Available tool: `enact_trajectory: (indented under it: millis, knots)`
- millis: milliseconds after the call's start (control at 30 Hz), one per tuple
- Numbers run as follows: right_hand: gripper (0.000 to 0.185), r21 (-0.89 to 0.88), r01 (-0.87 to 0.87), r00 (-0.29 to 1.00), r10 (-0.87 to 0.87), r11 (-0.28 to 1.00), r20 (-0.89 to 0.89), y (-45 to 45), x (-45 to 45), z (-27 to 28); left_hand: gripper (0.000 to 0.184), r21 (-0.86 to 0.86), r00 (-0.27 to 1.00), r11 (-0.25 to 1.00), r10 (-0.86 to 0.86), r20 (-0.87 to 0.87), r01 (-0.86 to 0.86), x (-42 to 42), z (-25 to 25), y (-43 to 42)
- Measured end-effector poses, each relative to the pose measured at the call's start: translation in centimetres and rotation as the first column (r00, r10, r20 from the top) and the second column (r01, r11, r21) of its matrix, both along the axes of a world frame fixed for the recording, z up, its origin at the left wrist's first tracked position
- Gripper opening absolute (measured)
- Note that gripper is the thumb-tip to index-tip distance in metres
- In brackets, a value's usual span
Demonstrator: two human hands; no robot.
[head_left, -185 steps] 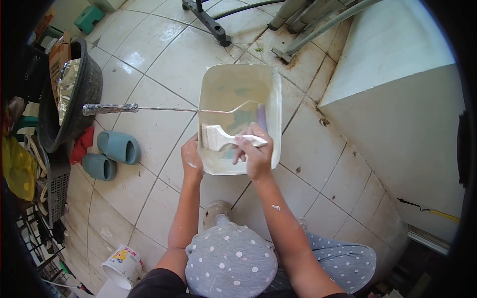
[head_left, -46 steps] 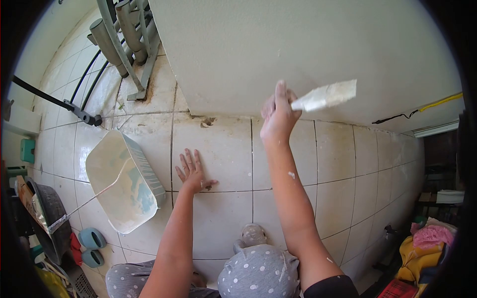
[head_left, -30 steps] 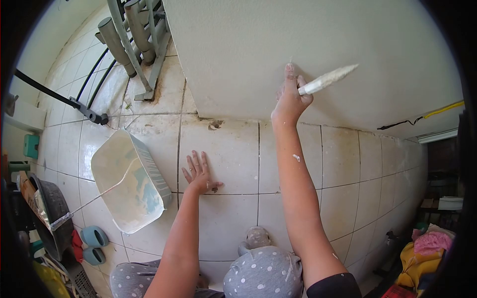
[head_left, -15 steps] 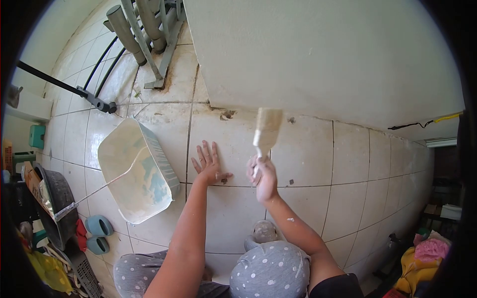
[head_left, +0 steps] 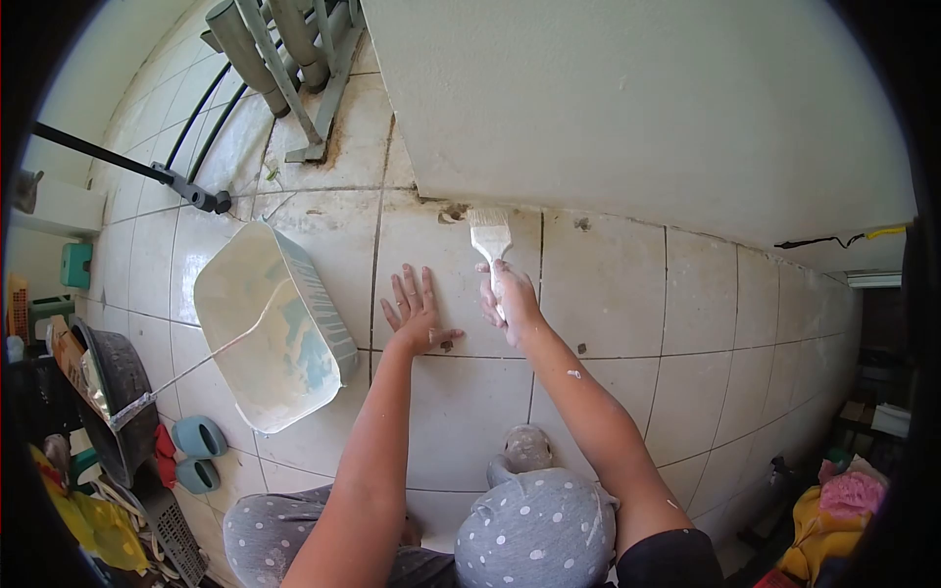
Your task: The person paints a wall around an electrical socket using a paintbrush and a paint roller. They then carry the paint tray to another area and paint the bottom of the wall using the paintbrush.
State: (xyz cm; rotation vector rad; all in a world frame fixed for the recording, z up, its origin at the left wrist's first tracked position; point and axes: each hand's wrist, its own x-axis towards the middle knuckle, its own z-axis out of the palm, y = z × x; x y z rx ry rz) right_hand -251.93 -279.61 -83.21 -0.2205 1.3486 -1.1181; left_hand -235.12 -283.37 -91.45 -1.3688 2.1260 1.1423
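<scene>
My right hand [head_left: 512, 299] is closed around the handle of a wide white paintbrush [head_left: 490, 238]. Its bristles point away from me, close to the foot of the pale wall [head_left: 627, 108]; whether they touch it I cannot tell. My left hand [head_left: 416, 314] lies flat on the tiled floor [head_left: 456, 412] with fingers spread, holding nothing. To the left of that hand stands a cream plastic basin [head_left: 235, 304], stained inside with white and blue-green paint. A long thin stick [head_left: 211, 355], coated in paint, rests over the basin's side.
A metal frame with grey pipes [head_left: 314, 108] stands at the upper left, near a black pole [head_left: 108, 152]. Blue-grey slippers [head_left: 198, 438] and a black tub [head_left: 123, 392] sit at left. Yellow and pink cloths [head_left: 848, 495] are piled at lower right.
My right hand has swung the brush left along the base of the wall, and the bristles now look sharper. My left hand stays flat on the floor. The view has shifted slightly.
</scene>
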Motion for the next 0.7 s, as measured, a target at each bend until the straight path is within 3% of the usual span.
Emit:
enact_trajectory:
  millis: [100,400,700]
  knots:
    - [0.034,0.008,0.044,0.995,-0.045,0.999,0.088,-1.0,-0.1,-0.7,0.143,-0.013,1.0,1.0,0.001,-0.002,-0.001,0.0,-0.2,0.1]
    - [0.031,0.02,0.07,0.997,-0.071,0.997,0.043,-2.5,-0.4,-2.1,0.139,-0.002,1.0,1.0,0.023,-0.019,-0.023,0.0,0.2,0.1]
    - [0.031,0.04,0.137,0.983,-0.14,0.99,0.119,-3.1,-0.6,-1.5,0.138,0.013,0.999,1.0,0.027,-0.019,-0.027,0.0,0.6,0.0]
